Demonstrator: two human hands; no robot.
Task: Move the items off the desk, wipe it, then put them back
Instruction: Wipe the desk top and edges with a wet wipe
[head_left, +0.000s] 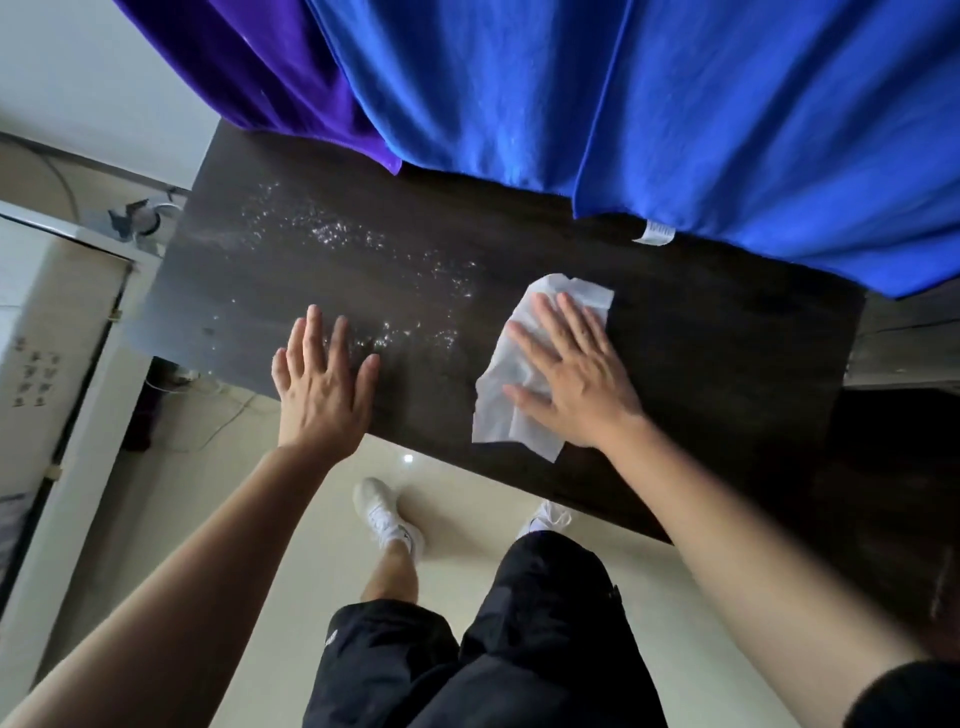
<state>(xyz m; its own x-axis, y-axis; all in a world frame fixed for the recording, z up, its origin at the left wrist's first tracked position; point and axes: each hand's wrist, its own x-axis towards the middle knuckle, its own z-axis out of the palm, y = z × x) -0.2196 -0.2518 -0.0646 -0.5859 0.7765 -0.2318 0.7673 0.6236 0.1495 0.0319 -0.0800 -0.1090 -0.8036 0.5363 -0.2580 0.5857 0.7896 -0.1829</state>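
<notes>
At far left, a white cabinet (47, 322) stands beside the dark wooden desk (701, 332), with loose cables (228, 410) on the pale floor (311, 519) below the desk's left end. A purple cloth (270, 67) hangs over the desk's far left corner. Scattered water droplets (332, 228) glisten across the left half of the desktop. The left hand (322, 395) lies flat near the front edge, at the near end of the droplets, its fingers straight and spread, holding nothing. A blue cloth (519, 78) hangs along the rest of the far edge; a small white label (655, 234) shows at its hem. Right of centre, a white wet wipe (498, 410) lies spread on the desktop near the front edge. The right hand (571, 384) presses down on it with the palm and straight, splayed fingers, not curled round it. Below the desk edge appear two white shoes (387, 519) and black shorts (519, 649).
</notes>
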